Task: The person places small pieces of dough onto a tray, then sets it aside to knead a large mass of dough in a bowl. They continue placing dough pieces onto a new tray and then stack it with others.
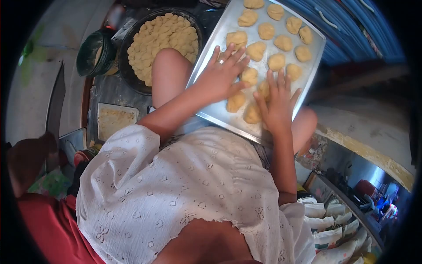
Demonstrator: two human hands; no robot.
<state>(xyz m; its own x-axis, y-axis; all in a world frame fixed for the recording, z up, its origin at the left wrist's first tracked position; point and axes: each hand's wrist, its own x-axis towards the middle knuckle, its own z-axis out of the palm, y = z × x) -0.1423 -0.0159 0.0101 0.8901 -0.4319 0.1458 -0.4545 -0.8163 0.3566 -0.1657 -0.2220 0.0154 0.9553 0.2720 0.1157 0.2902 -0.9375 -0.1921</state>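
Note:
A shiny metal baking tray [213, 107] rests tilted across my lap, carrying several rows of rounded, slightly flattened dough pieces [266, 31]. My left hand [222, 75], with a ring on one finger, lies with its fingers spread over dough on the tray's left side. Over the lower right part, my right hand [278, 103] has its fingers apart and touches or covers dough pieces near the edge. Part of the dough is hidden beneath both hands. To the left, a large round dark pan [125, 77] holds a heap of similar dough balls [162, 39].
A green bucket [94, 53] stands left of the pan. Below it lies a small rectangular tray [116, 121] with crumbly residue. Someone in red clothing [52, 224] is close at lower left. A ledge [365, 136] and several filled bags [332, 226] are on the right.

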